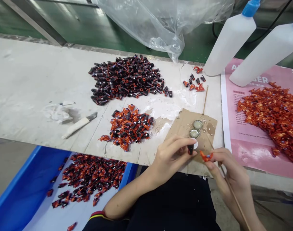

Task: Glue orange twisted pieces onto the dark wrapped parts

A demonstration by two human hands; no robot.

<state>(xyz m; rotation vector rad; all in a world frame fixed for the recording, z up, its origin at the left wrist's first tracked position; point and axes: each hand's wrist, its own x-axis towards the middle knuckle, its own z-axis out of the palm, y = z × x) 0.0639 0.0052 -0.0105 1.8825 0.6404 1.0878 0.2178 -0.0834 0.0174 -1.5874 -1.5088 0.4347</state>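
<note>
My left hand [171, 154] pinches a small black cylindrical piece [190, 149] between thumb and forefinger, above a cardboard sheet [177, 126]. Close beside it, my right hand [229, 175] grips a small orange winged piece [206, 156] by its right end; the two pieces are apart. A thin wooden stick [233, 192] also rests in the right hand, running down along the palm. Two bottle caps holding a pale substance, an upper cap [197, 124] and a lower cap [194, 133], lie on the cardboard just beyond the hands.
Black pieces [127, 78] are heaped at the back, joined orange-and-black pieces [130, 126] nearer. Orange pieces [276, 112] cover a pink sheet [245, 144] at right, near white bottles [233, 41]. A knife [79, 125] lies left. A blue bin [18, 189] sits below the table edge.
</note>
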